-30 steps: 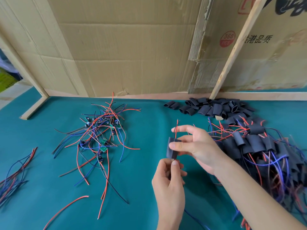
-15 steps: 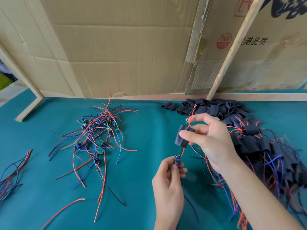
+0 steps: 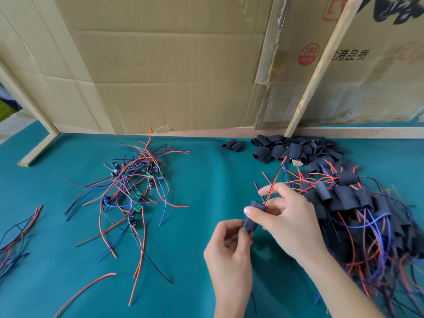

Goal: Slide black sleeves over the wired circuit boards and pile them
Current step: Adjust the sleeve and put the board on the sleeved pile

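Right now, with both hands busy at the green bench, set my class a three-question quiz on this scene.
1. True or false: the black sleeve is held by the right hand.
2. Which pile lies farthest left? A) bare wired boards B) empty sleeves C) finished pile
3. Fill in: a ___ wire sticks up out of the sleeve's top.

Key: 1 true; 2 A; 3 red. The left hand pinches the sleeve's lower end.

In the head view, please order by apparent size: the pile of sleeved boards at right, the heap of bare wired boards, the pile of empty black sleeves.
1. Pile of sleeved boards, largest.
2. Heap of bare wired boards.
3. Pile of empty black sleeves, smallest, though it lies farthest from the camera.
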A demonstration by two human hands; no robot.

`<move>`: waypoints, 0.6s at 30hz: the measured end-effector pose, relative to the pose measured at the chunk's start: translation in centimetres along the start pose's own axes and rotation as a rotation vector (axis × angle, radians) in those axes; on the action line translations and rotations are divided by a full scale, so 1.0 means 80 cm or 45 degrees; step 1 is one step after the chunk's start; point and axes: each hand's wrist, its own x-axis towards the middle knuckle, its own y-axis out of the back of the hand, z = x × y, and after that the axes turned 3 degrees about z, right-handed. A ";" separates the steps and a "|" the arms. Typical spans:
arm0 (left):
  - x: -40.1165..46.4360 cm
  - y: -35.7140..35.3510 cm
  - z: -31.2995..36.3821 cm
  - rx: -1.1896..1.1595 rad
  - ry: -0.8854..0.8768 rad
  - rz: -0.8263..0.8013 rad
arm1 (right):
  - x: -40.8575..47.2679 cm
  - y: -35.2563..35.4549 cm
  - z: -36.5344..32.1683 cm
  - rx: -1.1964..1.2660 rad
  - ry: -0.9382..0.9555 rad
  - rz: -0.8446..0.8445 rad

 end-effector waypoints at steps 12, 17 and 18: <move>0.000 0.005 0.001 -0.051 -0.020 -0.158 | -0.016 -0.006 0.003 0.188 -0.209 -0.224; -0.003 0.005 0.006 -0.042 -0.040 -0.209 | -0.012 0.029 0.000 0.047 0.032 0.132; -0.003 0.005 0.007 -0.061 -0.021 -0.205 | -0.008 0.044 -0.004 -0.026 0.105 0.246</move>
